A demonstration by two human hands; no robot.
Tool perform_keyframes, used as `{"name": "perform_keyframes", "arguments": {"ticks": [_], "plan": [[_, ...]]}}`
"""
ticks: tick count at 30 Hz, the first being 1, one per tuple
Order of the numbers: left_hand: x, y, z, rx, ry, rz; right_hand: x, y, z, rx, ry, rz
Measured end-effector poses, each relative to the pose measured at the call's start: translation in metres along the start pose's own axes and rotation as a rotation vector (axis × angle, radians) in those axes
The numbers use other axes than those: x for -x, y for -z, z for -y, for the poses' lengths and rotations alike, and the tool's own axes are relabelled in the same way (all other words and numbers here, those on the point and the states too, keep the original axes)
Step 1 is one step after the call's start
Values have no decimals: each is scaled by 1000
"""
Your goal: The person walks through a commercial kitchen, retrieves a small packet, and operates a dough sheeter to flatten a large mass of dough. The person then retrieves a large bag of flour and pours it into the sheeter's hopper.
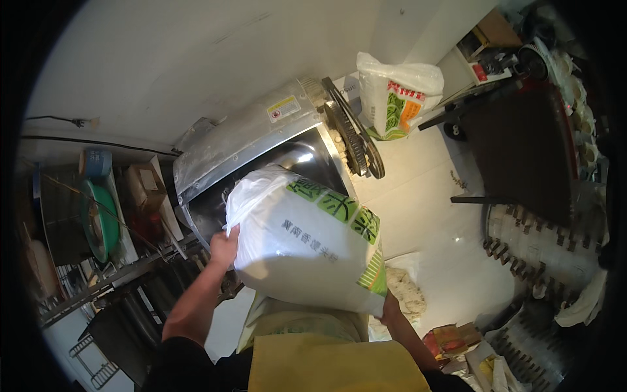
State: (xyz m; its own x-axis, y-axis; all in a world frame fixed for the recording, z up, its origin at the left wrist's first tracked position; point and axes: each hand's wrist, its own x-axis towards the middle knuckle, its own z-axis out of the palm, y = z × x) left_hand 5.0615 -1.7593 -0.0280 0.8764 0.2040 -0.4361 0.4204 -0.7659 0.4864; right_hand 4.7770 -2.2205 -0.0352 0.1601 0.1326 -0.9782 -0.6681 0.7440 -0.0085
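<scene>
A large white and green woven flour sack (308, 240) is held tilted between my two hands, its gathered upper end over the opening of a metal dough mixer (245, 142). My left hand (225, 247) grips the bunched plastic near that end. At the sack's lower right corner, my right hand (390, 308) is closed on the material, its fingers partly hidden by the sack. The sack covers much of the mixer's bowl, so its contents cannot be seen. More sacks, yellowish and white, are stacked below the held one, just in front of my yellow apron (338, 365).
Exposed gear wheels (345, 137) sit on the mixer's right side. Beyond them stands another flour sack (401, 100). Shelving at left holds a green basin (100, 220) and a cardboard box (146, 187). A dark-topped table (519, 152) stands at right, opened cartons (453, 340) lower right.
</scene>
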Motion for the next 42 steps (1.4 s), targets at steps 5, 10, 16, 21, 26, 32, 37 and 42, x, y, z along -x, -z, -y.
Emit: {"name": "perform_keyframes", "arguments": {"ticks": [5,10,16,21,26,32,37,42], "plan": [[-29,5,-87,-29,39,198,153,-47,53,420,424,-50],[-61,-2,-123,4,-311,311,215,-182,166,0,637,-16],[-101,21,-81,58,-298,263,140,-294,296,-214,560,395],[-123,-5,-46,51,-80,43,89,-358,358,-133,601,304],[-117,-42,-7,-131,28,-159,50,-356,384,-41,658,280],[-101,-146,22,585,539,-381,52,-379,371,76,700,291],[-97,-138,-38,736,767,-413,38,-355,392,384,709,86],[-99,-114,-41,664,690,-424,61,-355,397,1034,1153,-472]]}}
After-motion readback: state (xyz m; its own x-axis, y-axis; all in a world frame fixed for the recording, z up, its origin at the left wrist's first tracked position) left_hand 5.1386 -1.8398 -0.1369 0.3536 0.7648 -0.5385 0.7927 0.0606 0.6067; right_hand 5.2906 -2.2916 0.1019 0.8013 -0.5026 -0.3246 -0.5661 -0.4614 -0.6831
